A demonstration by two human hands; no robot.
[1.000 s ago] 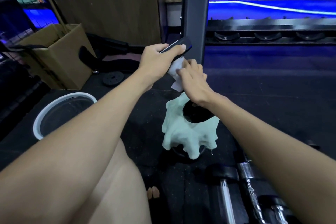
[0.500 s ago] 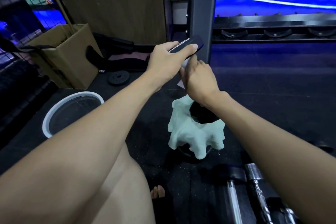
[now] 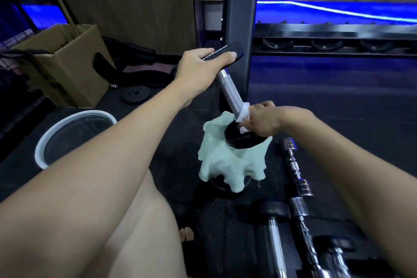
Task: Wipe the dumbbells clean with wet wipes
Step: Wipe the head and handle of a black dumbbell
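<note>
A dumbbell [image 3: 229, 90] stands tilted on end, its knurled chrome handle bare between two black heads. My left hand [image 3: 200, 65] grips the upper head. The lower head [image 3: 243, 140] rests on a pale green cloth [image 3: 228, 165] draped over something on the floor. My right hand [image 3: 259, 121] pinches a white wet wipe [image 3: 244, 111] wrapped round the bottom of the handle, just above the lower head.
More dumbbells [image 3: 274, 230] and a chrome bar [image 3: 297, 174] lie on the black floor mat at lower right. A white-rimmed bucket [image 3: 74, 135] sits at left, a cardboard box [image 3: 65, 65] behind it. A grey rack post [image 3: 240, 29] rises just behind the dumbbell. My knee fills the lower left.
My right hand slid the wipe down the handle from just under the upper head to the lower head, baring the chrome. My left hand kept its hold on the top.
</note>
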